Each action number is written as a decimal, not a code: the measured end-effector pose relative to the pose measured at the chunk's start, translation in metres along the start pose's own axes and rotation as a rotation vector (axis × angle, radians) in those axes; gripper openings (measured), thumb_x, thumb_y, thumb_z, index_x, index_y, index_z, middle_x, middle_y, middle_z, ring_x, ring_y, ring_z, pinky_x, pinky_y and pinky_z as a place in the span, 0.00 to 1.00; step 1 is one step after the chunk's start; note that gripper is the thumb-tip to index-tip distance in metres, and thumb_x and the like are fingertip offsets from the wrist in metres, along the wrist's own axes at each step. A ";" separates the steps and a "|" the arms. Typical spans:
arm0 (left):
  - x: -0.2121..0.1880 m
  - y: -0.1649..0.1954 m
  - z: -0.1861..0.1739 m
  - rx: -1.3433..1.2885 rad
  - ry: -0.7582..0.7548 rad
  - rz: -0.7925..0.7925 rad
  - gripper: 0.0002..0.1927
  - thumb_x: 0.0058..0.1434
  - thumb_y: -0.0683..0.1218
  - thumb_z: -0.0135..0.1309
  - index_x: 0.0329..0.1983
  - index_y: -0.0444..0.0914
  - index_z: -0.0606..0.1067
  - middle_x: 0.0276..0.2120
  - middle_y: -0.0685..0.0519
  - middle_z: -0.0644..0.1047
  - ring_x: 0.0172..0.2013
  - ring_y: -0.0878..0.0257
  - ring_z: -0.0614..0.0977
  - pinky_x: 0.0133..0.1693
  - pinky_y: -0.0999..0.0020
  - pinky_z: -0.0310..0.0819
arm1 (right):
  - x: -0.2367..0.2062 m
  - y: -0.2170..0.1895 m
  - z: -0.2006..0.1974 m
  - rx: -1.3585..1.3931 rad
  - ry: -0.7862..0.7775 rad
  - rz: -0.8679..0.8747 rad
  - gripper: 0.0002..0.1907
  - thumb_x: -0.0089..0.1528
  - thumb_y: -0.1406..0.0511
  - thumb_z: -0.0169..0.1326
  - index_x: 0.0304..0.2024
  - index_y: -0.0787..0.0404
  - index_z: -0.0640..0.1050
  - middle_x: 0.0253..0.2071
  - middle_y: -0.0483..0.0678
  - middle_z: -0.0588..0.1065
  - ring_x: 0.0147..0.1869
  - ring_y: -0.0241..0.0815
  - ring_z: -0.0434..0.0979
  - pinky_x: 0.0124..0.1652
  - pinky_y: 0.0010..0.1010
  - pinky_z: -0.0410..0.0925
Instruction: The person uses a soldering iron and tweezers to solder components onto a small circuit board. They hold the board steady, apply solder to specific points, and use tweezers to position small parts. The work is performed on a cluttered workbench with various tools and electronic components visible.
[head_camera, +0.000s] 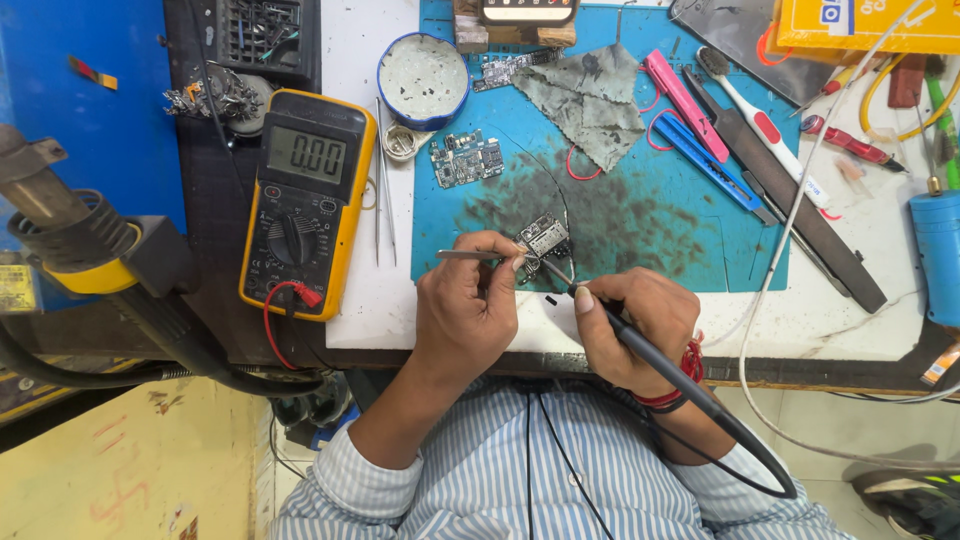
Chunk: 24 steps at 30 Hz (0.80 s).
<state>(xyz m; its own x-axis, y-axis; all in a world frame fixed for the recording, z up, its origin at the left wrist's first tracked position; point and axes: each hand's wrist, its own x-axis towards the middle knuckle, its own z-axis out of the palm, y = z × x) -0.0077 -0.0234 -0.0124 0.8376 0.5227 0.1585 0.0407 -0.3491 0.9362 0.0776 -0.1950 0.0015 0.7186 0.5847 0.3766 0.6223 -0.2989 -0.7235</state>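
Your left hand (468, 305) sits near the middle of the frame, at the lower edge of the blue mat (660, 235). Its fingers are pressed together around a pair of metal tweezers (470, 255), and the tweezers point right, toward the small circuit board (545, 237). The tips look like they touch the board's left side, but your fingers cover that spot, so you cannot be sure.

Your right hand (635, 325) is just right of the middle. It is closed tight around a black soldering iron (650, 355), held like a pencil. The iron's thin tip (556, 272) rests at the lower edge of the small board. Its black cord runs down to the lower right of the frame.

The small board lies flat on the mat, right above your two hands. It looks like you are in the middle of the work: both tools are on the board, and nothing has been lifted away. A tiny dark bit (551, 299) lies on the white table just below the board, between your hands.

Another green board (466, 160) waits higher up on the mat, untouched. The yellow meter (305, 205) on the left of the frame has its red lead (300, 293) plugged in, but no probe is near the board, so no testing is going on right now. A grey cloth (590, 100) lies near the top middle.
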 end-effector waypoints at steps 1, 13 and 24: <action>0.000 0.000 0.000 0.002 0.000 0.008 0.07 0.67 0.36 0.57 0.45 0.37 0.72 0.34 0.51 0.82 0.26 0.65 0.83 0.29 0.70 0.75 | 0.000 0.000 0.000 -0.001 0.000 -0.002 0.04 0.59 0.72 0.61 0.33 0.64 0.77 0.24 0.49 0.73 0.23 0.40 0.70 0.27 0.31 0.61; 0.000 0.000 0.001 -0.009 0.004 -0.014 0.07 0.66 0.36 0.56 0.45 0.37 0.73 0.33 0.51 0.81 0.24 0.66 0.82 0.27 0.70 0.74 | 0.001 -0.001 0.000 0.007 0.003 -0.003 0.04 0.59 0.72 0.61 0.33 0.65 0.77 0.23 0.49 0.73 0.22 0.40 0.69 0.26 0.31 0.60; 0.000 -0.001 0.000 -0.017 -0.003 -0.006 0.06 0.67 0.36 0.56 0.45 0.36 0.73 0.34 0.51 0.82 0.26 0.65 0.84 0.28 0.70 0.76 | 0.002 0.000 -0.001 0.014 -0.011 -0.010 0.04 0.59 0.72 0.60 0.33 0.65 0.77 0.24 0.50 0.74 0.23 0.41 0.71 0.27 0.31 0.62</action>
<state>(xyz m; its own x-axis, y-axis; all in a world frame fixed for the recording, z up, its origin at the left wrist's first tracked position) -0.0071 -0.0233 -0.0132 0.8390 0.5225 0.1521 0.0365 -0.3329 0.9422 0.0790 -0.1943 0.0025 0.7087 0.5959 0.3777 0.6253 -0.2825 -0.7274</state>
